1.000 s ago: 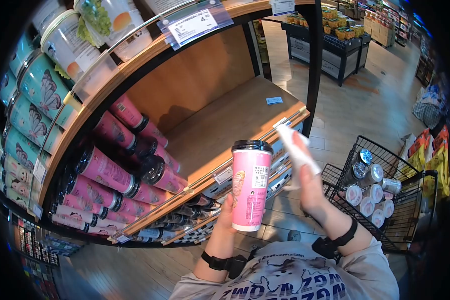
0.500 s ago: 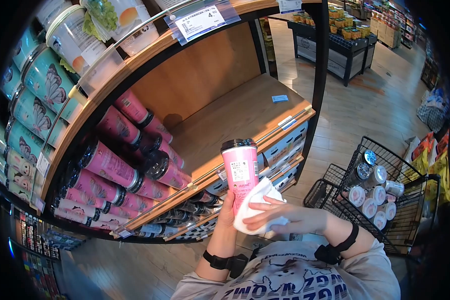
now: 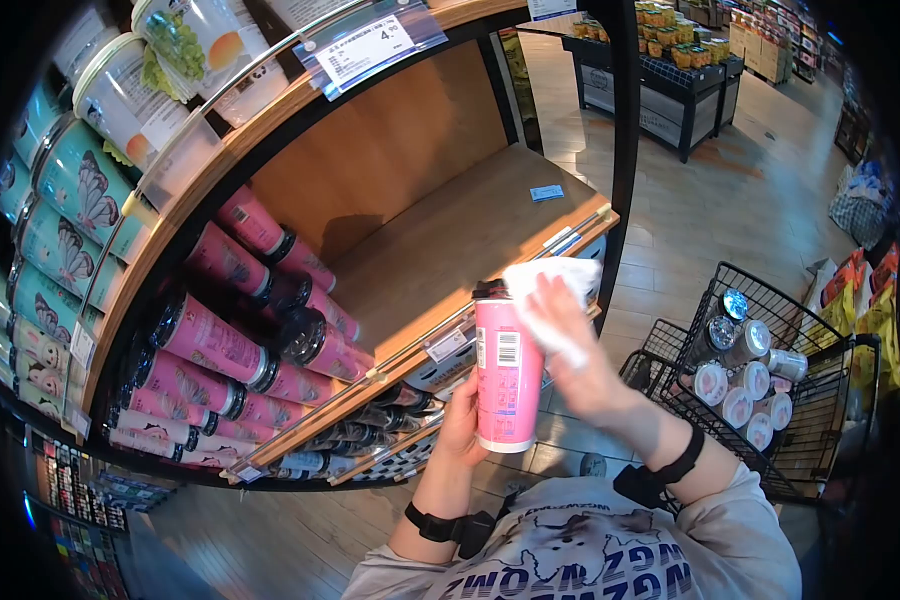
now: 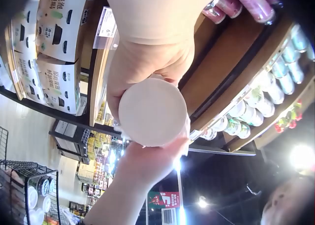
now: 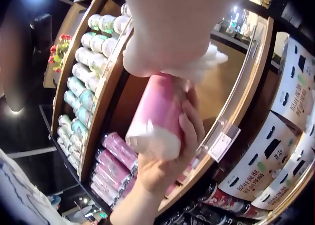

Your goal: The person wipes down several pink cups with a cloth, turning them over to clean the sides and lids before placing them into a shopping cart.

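Observation:
In the head view my left hand (image 3: pixel 459 422) grips a tall pink paper cup (image 3: pixel 510 390) low on its side. The cup stands upright in front of me, its printed label and barcode showing, a black lid (image 3: pixel 488 289) on top. My right hand (image 3: pixel 582 370) holds a white cloth (image 3: pixel 577 270) against the cup's upper right side, by the lid. From the left wrist view the cup's white base (image 4: pixel 152 112) faces the camera and hides most of the cup. The right wrist view shows the left fingers wrapped round the cup (image 5: pixel 157 104).
Beside me on the left, a wooden shelf (image 3: pixel 440 235) bears several pink cups (image 3: pixel 205 335) lying stacked. Teal cups (image 3: pixel 80 180) and a price tag (image 3: pixel 370 50) are above. A black wire cart (image 3: pixel 820 420) with several lidded containers stands at right.
The cloth came in from the right onto the cup's lower side, then moved up to the lid area. The left hand has turned the cup, so its barcode now faces me.

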`<state>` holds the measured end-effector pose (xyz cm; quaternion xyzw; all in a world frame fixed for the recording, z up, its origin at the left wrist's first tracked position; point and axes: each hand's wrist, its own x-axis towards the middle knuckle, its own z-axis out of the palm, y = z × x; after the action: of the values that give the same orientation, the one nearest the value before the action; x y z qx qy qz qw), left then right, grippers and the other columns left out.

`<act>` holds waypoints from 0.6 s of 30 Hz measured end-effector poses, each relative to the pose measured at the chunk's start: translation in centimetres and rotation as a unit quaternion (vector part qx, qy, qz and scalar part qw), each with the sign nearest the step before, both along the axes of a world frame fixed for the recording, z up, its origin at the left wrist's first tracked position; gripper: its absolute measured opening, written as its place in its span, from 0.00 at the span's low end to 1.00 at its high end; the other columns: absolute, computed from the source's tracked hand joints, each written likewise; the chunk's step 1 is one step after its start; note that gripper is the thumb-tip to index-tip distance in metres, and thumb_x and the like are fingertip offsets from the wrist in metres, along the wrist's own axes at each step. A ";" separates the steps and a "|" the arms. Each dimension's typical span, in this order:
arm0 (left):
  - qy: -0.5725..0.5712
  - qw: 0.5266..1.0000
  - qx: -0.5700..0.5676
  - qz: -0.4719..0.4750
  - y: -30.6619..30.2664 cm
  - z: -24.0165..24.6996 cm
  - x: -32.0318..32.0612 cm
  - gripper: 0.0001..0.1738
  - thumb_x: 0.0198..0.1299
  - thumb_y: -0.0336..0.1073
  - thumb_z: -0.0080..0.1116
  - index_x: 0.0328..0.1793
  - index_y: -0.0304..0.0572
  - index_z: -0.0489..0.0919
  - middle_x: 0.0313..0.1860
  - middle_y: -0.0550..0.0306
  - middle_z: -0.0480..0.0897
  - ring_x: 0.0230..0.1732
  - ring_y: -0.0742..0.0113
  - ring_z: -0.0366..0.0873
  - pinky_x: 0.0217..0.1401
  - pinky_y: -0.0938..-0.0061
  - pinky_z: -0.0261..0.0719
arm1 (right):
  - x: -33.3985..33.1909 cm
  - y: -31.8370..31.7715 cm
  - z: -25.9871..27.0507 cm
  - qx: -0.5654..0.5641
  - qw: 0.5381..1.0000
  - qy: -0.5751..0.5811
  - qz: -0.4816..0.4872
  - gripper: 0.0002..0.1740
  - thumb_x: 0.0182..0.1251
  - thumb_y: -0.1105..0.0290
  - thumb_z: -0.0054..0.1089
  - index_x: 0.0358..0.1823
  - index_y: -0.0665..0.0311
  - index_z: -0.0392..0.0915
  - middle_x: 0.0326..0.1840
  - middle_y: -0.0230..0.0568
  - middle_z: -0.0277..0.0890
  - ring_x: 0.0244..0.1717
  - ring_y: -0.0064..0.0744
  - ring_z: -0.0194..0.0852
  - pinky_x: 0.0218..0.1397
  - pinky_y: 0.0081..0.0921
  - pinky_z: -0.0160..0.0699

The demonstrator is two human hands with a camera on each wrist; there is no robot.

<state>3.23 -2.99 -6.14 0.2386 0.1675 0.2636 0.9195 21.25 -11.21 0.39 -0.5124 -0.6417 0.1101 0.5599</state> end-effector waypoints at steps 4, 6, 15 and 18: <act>0.017 0.999 -0.009 0.035 -0.1 1.4 0.4 0.32 0.70 0.55 0.36 0.69 0.37 0.64 0.62 0.45 0.74 0.61 0.55 0.74 0.65 0.57 0.73 | -2.1 -0.6 -0.1 -0.101 0.971 -0.197 0.087 0.30 0.70 0.59 0.46 0.73 0.50 0.58 0.81 0.44 0.40 0.80 0.54 0.28 0.76 0.60 0.27; -0.022 0.999 -0.027 0.014 0.4 2.0 -0.3 0.37 0.68 0.60 0.36 0.70 0.37 0.62 0.64 0.43 0.72 0.64 0.52 0.71 0.68 0.56 0.69 | -2.5 -1.0 -0.5 -0.123 0.944 -0.227 0.205 0.30 0.68 0.60 0.49 0.72 0.47 0.61 0.81 0.37 0.42 0.80 0.55 0.30 0.77 0.61 0.27; -0.053 0.997 0.019 0.047 1.8 -0.2 -1.4 0.46 0.58 0.56 0.61 0.73 0.36 0.57 0.65 0.41 0.71 0.58 0.48 0.76 0.62 0.53 0.76 | 2.1 -2.5 -4.1 -0.341 0.726 0.440 0.403 0.35 0.72 0.47 0.44 0.65 0.72 0.66 0.66 0.50 0.69 0.69 0.43 0.63 0.74 0.36 0.55; -0.070 0.996 0.038 0.038 1.8 1.1 -1.9 0.44 0.58 0.52 0.62 0.72 0.35 0.58 0.63 0.41 0.72 0.54 0.50 0.78 0.55 0.58 0.81 | 4.2 -2.3 -5.0 -0.299 0.624 0.690 0.213 0.33 0.73 0.50 0.42 0.67 0.70 0.63 0.63 0.51 0.71 0.66 0.44 0.68 0.70 0.39 0.63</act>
<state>1.35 -1.22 -5.00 0.2482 0.1018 0.3209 0.9083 25.44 -13.52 -4.60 -0.2745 -0.0902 0.7334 0.6153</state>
